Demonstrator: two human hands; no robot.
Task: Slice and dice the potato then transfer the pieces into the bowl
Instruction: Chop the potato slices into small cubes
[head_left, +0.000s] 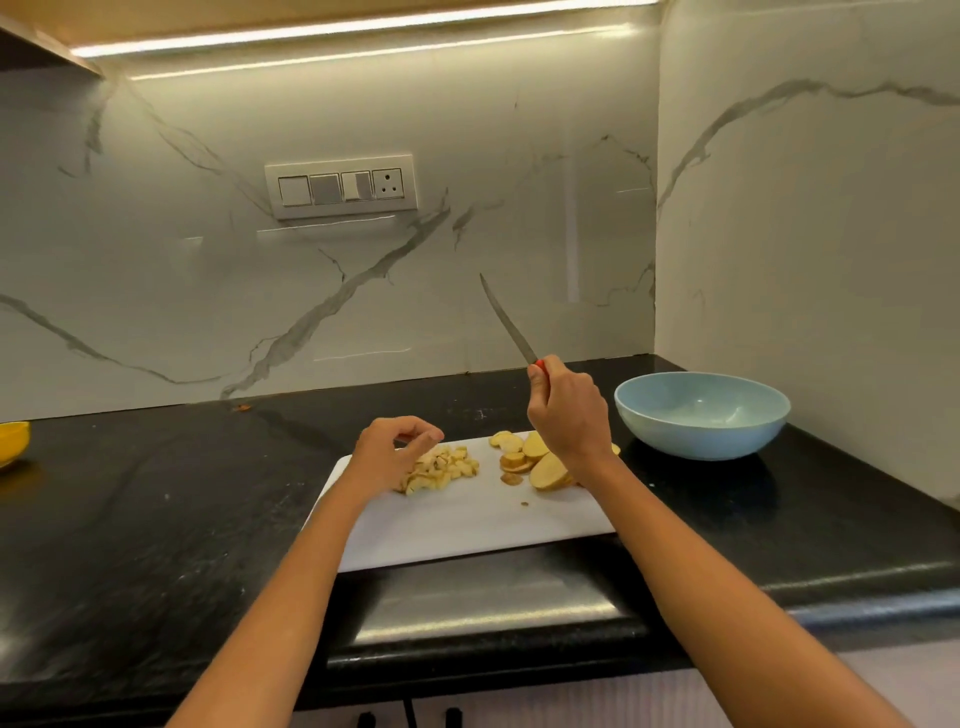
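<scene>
A white cutting board (467, 519) lies on the black counter. A heap of diced potato (441, 470) sits on its far left part. Several potato slices (524, 457) and a larger potato chunk (548, 473) lie at its far right. My left hand (392, 447) hovers over the diced heap with loosely curled fingers, holding nothing. My right hand (569, 410) grips a knife (506, 319) by its red handle, blade raised and pointing up and to the left above the slices. The light blue bowl (701, 415) stands to the right of the board and holds nothing.
The black counter (156, 519) runs left to a yellow object (13, 441) at the frame's edge. Marble walls close the back and the right, with a switch panel (340, 187) on the back wall. The counter's front edge (488, 623) lies just below the board.
</scene>
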